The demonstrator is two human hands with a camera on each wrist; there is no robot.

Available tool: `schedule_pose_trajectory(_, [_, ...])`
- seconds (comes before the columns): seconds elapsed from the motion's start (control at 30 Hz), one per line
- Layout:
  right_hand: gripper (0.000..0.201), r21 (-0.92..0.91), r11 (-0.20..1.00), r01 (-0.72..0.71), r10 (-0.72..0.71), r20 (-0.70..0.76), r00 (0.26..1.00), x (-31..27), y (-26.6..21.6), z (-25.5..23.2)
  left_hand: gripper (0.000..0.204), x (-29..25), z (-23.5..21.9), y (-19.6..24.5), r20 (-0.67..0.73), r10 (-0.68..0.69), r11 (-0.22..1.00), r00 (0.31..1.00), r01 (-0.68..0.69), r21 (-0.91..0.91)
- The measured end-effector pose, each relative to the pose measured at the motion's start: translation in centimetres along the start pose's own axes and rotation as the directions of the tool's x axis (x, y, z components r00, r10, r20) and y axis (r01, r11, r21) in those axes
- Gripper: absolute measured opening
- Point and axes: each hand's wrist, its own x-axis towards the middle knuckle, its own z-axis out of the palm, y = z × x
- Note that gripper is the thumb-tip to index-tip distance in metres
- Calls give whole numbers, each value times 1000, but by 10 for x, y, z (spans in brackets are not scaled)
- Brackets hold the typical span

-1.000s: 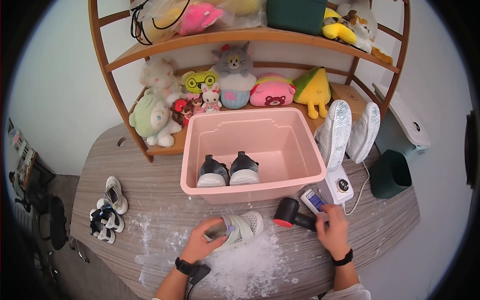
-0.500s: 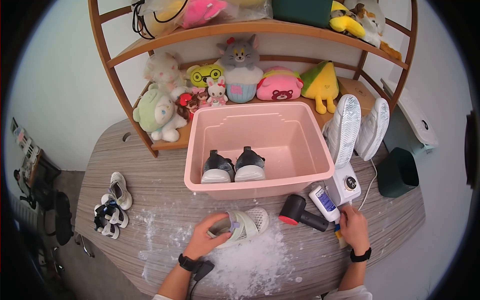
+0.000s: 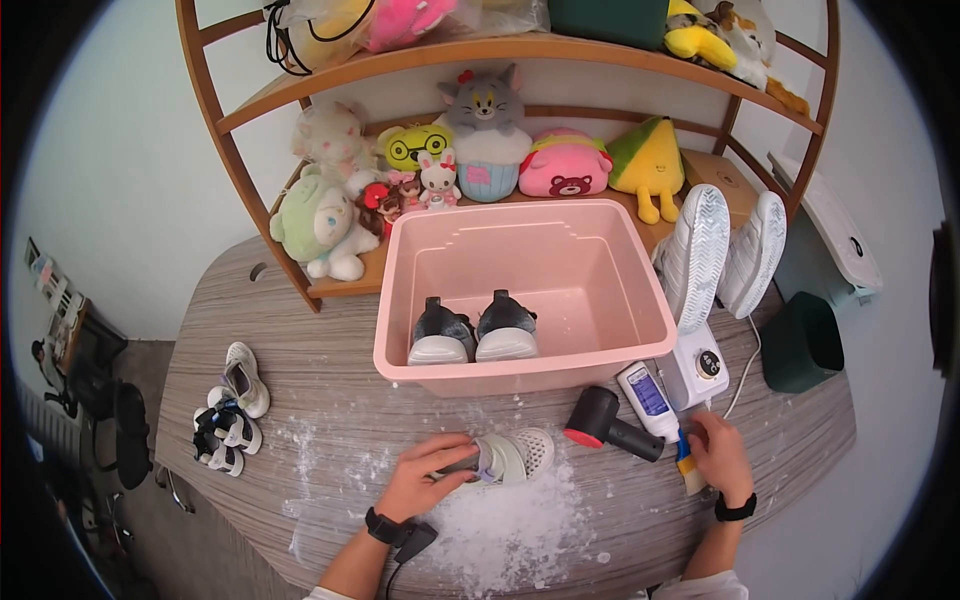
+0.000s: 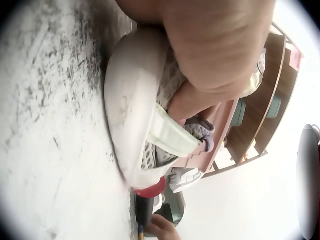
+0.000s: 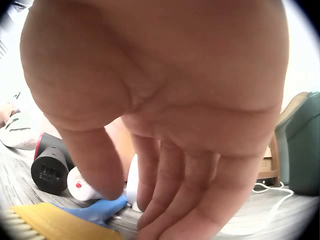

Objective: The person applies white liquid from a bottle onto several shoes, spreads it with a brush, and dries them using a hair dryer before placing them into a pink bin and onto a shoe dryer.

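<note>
shoe point(image 3: 506, 460) pinched in our left hand point(image 3: 422, 478), we should wrap our right hand point(image 3: 722, 462), fingers loosely bent, round the brush point(image 3: 688, 466).

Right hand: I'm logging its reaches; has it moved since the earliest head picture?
Yes, rightward: in the head view, the right hand is farther right relative to the pink plastic bin than before.

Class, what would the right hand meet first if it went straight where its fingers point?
Likely the blue brush handle, close ahead of the right hand; exact depth is unclear.
</note>
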Motion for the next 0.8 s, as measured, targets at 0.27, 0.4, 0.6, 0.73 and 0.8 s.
schedule_pose_trajectory(0.27, [43,-45,990,-132,139,218,966,2,-12,-9,36,3,7,7,-64,9,1000,998,-10,-14])
schedule_pose_trajectory(0.4, [38,-74,992,-106,118,176,977,2,-8,0,46,0,7,5,-95,-49,999,994,46,-28])
schedule_pose_trajectory(0.6, [32,-74,994,-77,85,103,991,1,-6,9,57,-5,9,-5,-135,-174,983,975,164,-78])
schedule_pose_trajectory(0.73, [27,-38,994,-100,103,87,991,4,-13,6,62,-3,6,-7,-125,-240,968,963,227,-108])
schedule_pose_trajectory(0.8, [25,-26,992,-127,129,86,988,4,-14,6,62,-2,5,-7,-122,-255,964,959,242,-112])
